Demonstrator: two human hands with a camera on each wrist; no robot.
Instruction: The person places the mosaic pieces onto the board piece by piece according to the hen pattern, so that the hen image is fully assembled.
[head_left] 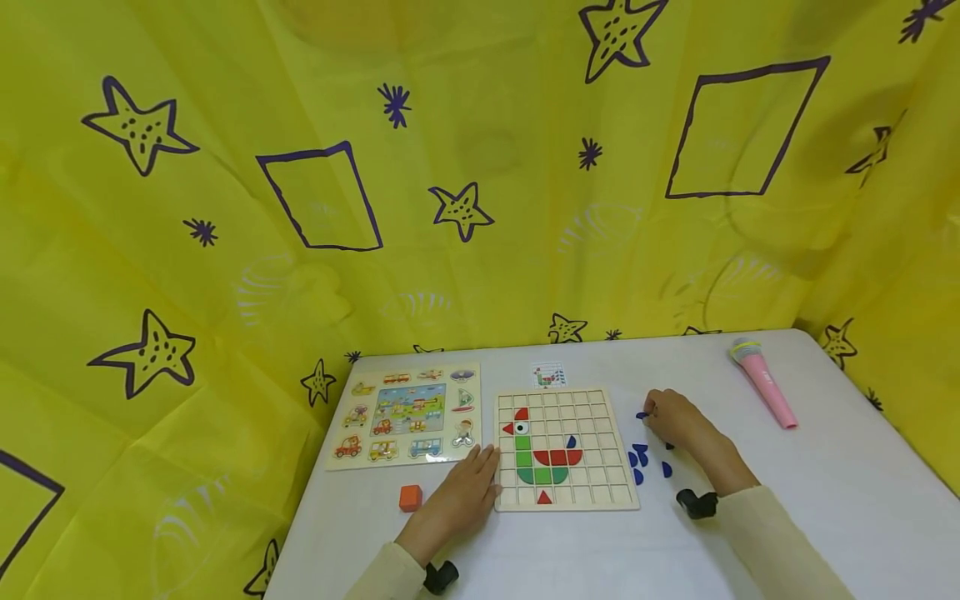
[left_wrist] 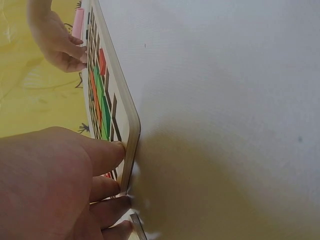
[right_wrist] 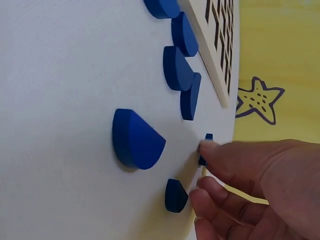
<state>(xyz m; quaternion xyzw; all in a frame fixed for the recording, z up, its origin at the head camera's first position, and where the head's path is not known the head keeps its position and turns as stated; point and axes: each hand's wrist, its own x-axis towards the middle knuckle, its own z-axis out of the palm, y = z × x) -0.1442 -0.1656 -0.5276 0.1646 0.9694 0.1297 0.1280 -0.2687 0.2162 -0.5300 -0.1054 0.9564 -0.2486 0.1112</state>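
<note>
A wooden grid board carries red, green and blue flat pieces laid out like a bird. My left hand rests along the board's left edge, fingers extended; in the left wrist view its thumb lies on the rim. To the right of the board, my right hand pinches a small blue half-round piece between thumb and fingers, low over the table. Several more blue half-round pieces lie loose between that hand and the board. A red triangle sits in the board's bottom row.
A picture card lies behind the board. On the left are a vehicle puzzle board and an orange cube. A pink toy microphone lies at the back right. Yellow patterned cloth hangs behind the white table.
</note>
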